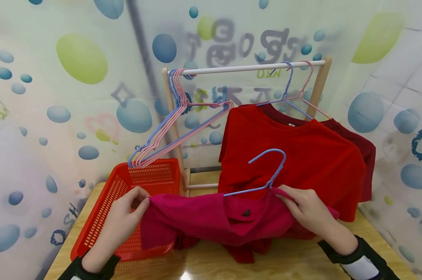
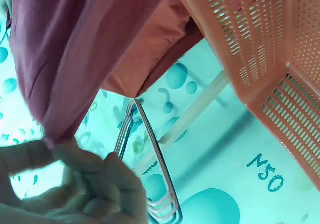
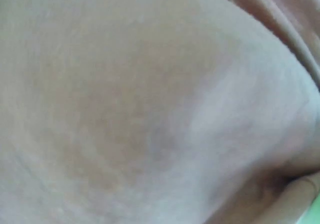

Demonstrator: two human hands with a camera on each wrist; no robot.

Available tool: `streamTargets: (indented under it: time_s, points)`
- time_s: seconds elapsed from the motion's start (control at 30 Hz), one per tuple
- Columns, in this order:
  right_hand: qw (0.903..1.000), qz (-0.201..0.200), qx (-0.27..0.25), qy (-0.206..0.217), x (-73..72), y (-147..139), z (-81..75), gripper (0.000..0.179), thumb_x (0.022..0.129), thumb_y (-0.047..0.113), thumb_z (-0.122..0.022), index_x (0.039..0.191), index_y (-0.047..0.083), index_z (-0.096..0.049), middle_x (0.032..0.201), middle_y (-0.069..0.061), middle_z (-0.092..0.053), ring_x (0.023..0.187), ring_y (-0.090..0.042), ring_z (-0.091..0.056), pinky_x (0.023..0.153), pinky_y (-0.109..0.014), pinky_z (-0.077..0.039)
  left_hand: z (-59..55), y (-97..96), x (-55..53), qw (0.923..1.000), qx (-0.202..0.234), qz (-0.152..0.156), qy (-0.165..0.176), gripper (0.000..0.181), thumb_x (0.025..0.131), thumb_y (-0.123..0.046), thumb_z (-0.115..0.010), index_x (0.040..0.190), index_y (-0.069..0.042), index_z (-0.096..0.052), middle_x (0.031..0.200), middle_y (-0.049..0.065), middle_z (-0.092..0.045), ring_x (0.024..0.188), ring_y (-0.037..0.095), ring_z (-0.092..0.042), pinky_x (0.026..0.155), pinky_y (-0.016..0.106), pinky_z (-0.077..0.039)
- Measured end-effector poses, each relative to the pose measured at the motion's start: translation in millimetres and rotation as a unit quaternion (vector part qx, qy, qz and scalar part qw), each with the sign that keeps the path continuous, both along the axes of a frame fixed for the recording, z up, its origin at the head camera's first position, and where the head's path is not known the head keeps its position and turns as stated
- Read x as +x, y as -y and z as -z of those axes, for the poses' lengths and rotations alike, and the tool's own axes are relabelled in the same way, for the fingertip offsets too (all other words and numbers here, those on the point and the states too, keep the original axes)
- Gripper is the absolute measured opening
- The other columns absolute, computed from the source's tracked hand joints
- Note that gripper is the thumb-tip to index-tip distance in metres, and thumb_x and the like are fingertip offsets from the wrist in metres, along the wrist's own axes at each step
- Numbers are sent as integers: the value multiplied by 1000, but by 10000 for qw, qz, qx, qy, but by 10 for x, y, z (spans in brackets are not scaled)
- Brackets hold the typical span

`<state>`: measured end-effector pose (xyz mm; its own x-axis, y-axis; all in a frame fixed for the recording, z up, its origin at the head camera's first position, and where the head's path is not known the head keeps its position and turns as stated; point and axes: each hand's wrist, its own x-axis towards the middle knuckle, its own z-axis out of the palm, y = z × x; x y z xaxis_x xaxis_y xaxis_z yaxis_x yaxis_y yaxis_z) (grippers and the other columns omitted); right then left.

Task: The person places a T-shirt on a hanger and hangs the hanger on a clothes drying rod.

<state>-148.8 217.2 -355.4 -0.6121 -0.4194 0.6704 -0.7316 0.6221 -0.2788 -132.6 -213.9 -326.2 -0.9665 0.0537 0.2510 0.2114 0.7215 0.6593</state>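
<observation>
A magenta shirt point(image 1: 203, 217) is stretched between the two hands above the table, with a small dark mark near its neckline. A blue hanger point(image 1: 275, 171) pokes out of the neckline, hook up; its right arm is hidden by the cloth. At the shirt's left end, the left hand point(image 1: 126, 214) pinches the fabric between thumb and fingers. The left wrist view also shows that pinch on the shirt point(image 2: 75, 63). The right hand point(image 1: 307, 210) grips the shirt just right of the hook. Skin fills most of the right wrist view.
A wooden rack with a white rail point(image 1: 246, 69) stands behind. Several pink and blue hangers point(image 1: 178, 116) hang at its left; a red shirt point(image 1: 288, 155) and a dark red shirt point(image 1: 368, 155) hang at its right. A red plastic basket point(image 1: 91, 221) sits at the left on the wooden table point(image 1: 196, 268).
</observation>
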Motion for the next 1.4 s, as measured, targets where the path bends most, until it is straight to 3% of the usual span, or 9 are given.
streamTargets:
  time_s: [0.13,0.27,0.33,0.47,0.53,0.6,0.77,1.03,1.4]
  points:
    - [10000,-13,28,-12,-8,31,-23,33,76,-9,-69,97,16,-65,69,15,-53,58,5,-37,53,-7,-35,14,-55,-28,9985,-387,291,-261,15,85,1,-59,94,-11,-60,85,1,-56,76,12,-49,65,25,-44]
    - [9999,-41,166,-23,-36,91,-40,34,76,-8,-69,97,18,-64,65,17,-46,57,6,-34,53,-7,-33,-10,-216,-3,9908,-624,774,-918,24,86,-2,-62,106,-13,-60,102,-1,-57,94,13,-51,77,33,-49]
    - [9998,-104,169,-28,-51,132,-49,34,76,-7,-70,97,18,-64,65,16,-46,57,6,-34,52,-7,-33,-22,-329,8,9814,-703,1166,-1353,28,87,-9,-66,114,-15,-60,109,-3,-56,103,12,-50,82,35,-50]
    - [9997,-202,160,-8,-80,225,-57,31,77,-5,-70,96,18,-63,65,15,-45,57,5,-35,52,-7,-34,-5,-556,-8,9530,-965,1965,-2093,38,86,-18,-70,122,-13,-59,116,-3,-56,108,11,-48,86,31,-48]
    - [9995,-225,214,7,-90,269,-57,29,78,-3,-70,96,19,-63,65,16,-44,56,5,-34,52,-7,-34,17,-646,-27,9428,-1103,2183,-2264,36,86,-17,-70,120,-12,-61,112,-2,-58,104,11,-50,84,29,-48]
    - [9994,-266,236,-16,-93,306,-55,27,78,-1,-71,95,18,-62,65,16,-45,56,5,-34,52,-7,-34,48,-713,-49,9394,-1225,2249,-2280,30,85,-15,-71,114,-12,-63,105,-3,-60,96,10,-52,80,27,-48]
    - [9993,-238,253,-103,-98,343,-65,24,79,2,-72,94,19,-63,71,16,-56,58,4,-39,55,-8,-37,114,-769,-88,9489,-1222,2131,-1980,16,85,-11,-69,100,-15,-64,86,-8,-62,78,4,-50,69,23,-45]
    - [9975,112,575,-395,-91,228,-87,28,75,7,-76,98,20,-66,81,13,-67,63,5,-53,62,-15,-49,142,-675,-117,9651,-778,1666,-1866,13,86,-9,-69,95,-17,-64,82,-9,-61,74,3,-49,67,23,-44]
    - [9946,628,815,-92,-82,-49,-32,29,75,8,-77,96,24,-66,82,14,-68,61,6,-49,60,-11,-44,138,-557,-141,9704,-434,1460,-1874,13,87,-7,-66,97,-16,-66,81,-10,-61,71,3,-45,65,24,-41]
